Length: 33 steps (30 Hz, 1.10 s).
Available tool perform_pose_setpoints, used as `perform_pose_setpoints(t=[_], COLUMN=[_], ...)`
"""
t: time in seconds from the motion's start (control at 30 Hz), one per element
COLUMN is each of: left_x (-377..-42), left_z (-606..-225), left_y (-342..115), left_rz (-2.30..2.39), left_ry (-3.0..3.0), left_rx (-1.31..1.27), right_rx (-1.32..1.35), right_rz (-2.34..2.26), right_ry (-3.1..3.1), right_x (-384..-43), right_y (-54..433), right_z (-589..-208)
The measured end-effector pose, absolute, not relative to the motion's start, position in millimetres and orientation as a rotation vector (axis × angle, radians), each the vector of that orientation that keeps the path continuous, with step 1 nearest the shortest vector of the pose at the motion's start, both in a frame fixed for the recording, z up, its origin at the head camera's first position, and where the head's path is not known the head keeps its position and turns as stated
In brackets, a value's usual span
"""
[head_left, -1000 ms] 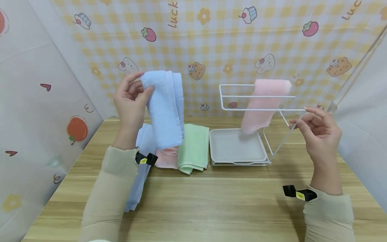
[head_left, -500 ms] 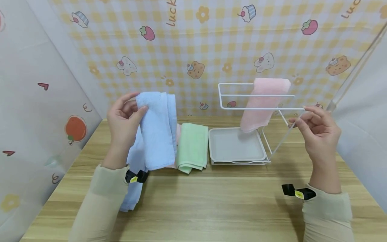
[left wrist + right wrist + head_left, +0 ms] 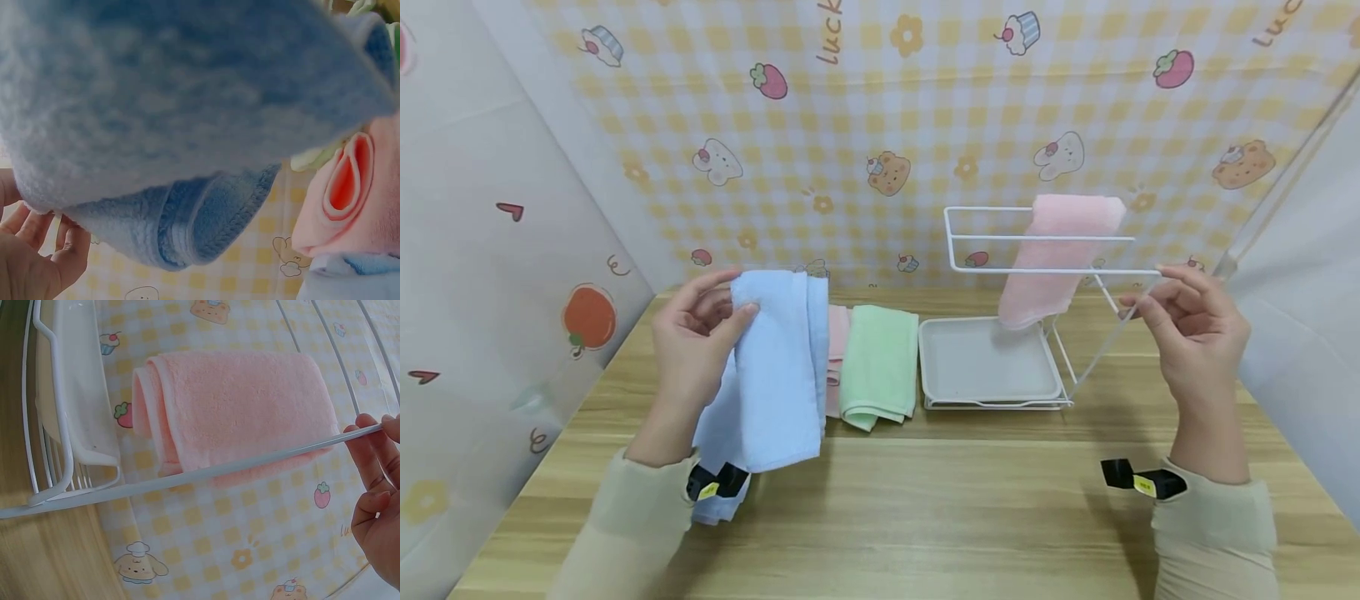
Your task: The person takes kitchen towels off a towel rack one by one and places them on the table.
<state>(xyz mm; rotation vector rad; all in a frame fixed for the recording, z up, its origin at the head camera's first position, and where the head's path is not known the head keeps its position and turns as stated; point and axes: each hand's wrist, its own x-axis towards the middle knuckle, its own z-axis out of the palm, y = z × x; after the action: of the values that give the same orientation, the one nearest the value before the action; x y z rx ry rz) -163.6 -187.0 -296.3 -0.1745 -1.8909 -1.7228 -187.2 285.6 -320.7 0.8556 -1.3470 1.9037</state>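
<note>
A folded light-blue towel (image 3: 778, 375) hangs from my left hand (image 3: 692, 342), which pinches its upper left corner between thumb and fingers. In the left wrist view the same blue towel (image 3: 156, 106) fills much of the picture. My right hand (image 3: 1198, 333) holds the slanted front post of a white wire rack (image 3: 1052, 271) near its top corner. Over the rack's back bar hangs a folded pink towel (image 3: 1060, 250), also visible in the right wrist view, where the right hand (image 3: 378, 481) pinches the white rod (image 3: 250, 464).
A grey tray (image 3: 988, 358) sits in the rack's base. Beside it on the wooden table (image 3: 925, 517) lie a folded green towel (image 3: 880, 362), a partly hidden pink towel (image 3: 837, 333) and another blue towel (image 3: 718, 425). A patterned cloth (image 3: 850, 108) stands behind.
My left hand has come down and to the left, lowering the blue towel from in front of the backdrop to just above the other blue towel. The right hand stays on the rack.
</note>
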Motion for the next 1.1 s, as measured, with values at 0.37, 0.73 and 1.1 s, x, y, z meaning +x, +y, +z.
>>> perform_pose_setpoints(t=[0.37,0.73,1.1], left_x=[-139.4,-133.3,-149.9], left_z=[-315.6,-341.7,-368.6], left_y=[-187.0,-183.4,-196.8], left_rz=[-1.670,-1.716,-1.755], left_ry=[-2.216,-2.423,-2.521], left_rx=[0.007,0.062,-0.043], right_rx=[0.849,0.852,0.850], right_rz=[1.927,1.915,1.921], right_ry=[-1.348,-1.351,-1.358], right_x=[-186.6,-186.1,-185.8], right_y=[286.8,286.9,287.2], right_z=[-322.4,-322.2,-322.2])
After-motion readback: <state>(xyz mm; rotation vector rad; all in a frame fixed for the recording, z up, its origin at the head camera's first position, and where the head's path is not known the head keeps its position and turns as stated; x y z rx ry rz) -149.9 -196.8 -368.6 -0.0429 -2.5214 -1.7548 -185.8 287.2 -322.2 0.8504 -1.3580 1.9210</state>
